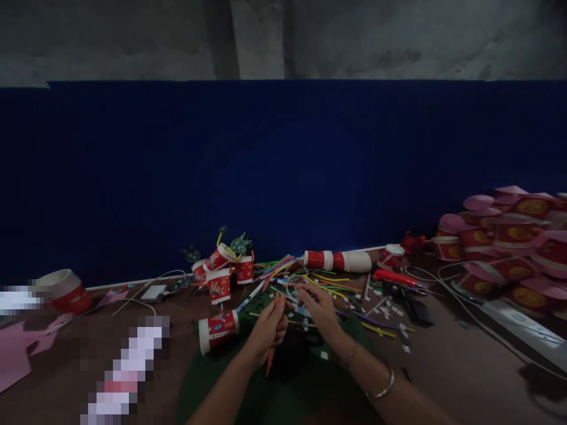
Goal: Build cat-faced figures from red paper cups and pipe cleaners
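Observation:
My left hand (pixel 269 326) is closed around orange pipe-cleaner-like sticks (pixel 270 361), which poke out above and below the fist. Just to its right, my right hand (pixel 319 308) has its thumb and fingertips drawn together. Whatever lies in that pinch is too small and dark to make out. A red paper cup (pixel 221 330) lies on its side left of my left hand. Beyond both hands spreads a loose heap of coloured pipe-cleaner-like sticks (pixel 277 271).
Stacked paper cups (pixel 354 261) lie behind the sticks. Decorated red cups (pixel 219 286) stand at left. A red-handled tool (pixel 398 277) and small white scraps (pixel 387 310) lie at right, near a pile of red and pink cup crafts (pixel 518 236). A blue panel (pixel 283 165) stands behind.

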A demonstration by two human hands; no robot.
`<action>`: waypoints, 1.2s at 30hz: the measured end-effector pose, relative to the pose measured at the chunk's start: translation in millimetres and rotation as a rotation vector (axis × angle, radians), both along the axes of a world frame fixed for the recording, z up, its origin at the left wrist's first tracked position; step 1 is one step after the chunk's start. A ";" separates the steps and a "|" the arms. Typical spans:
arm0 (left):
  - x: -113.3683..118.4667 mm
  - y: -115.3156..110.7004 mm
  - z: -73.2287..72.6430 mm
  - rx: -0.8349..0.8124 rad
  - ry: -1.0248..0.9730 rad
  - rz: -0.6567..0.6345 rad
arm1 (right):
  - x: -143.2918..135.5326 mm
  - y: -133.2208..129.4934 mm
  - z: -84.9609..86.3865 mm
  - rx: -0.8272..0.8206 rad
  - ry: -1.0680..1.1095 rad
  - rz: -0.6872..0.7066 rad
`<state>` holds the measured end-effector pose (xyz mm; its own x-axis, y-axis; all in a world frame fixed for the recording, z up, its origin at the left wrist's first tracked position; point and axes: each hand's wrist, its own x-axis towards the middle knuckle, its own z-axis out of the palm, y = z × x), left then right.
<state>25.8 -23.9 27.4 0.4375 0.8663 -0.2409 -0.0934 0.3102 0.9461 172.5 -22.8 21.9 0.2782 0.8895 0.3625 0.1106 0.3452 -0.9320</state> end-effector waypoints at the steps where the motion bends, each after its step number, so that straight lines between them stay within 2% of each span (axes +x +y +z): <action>1: -0.2 -0.8 -0.4 -0.009 0.023 -0.019 | -0.6 -2.0 1.6 0.031 -0.036 -0.005; 7: 2.0 -4.7 -3.5 -0.034 0.090 -0.085 | 0.1 -11.0 4.4 0.215 -0.194 -0.076; 11: 3.6 -6.1 -1.5 -0.023 0.072 -0.155 | -0.6 -14.1 4.5 0.267 -0.242 -0.037; 18: 1.6 -8.4 3.4 -0.023 0.077 -0.188 | -0.5 -14.0 3.1 0.302 -0.288 0.004; 22: 3.2 -7.0 -1.0 -0.022 0.059 -0.142 | 0.9 -12.5 0.8 0.315 -0.306 -0.013; 27: 9.7 -5.4 -9.0 0.026 -0.053 -0.054 | 1.3 -12.6 -0.8 0.334 -0.318 -0.017; 36: 10.3 -2.1 -9.9 0.116 -0.071 0.022 | 0.4 -14.7 1.5 0.346 -0.295 -0.031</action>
<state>36.0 -26.0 17.6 0.4304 0.8962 -0.1077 -0.1667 0.1962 0.9663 172.9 -37.5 23.4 0.1425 0.6948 0.7049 0.3695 0.6233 -0.6892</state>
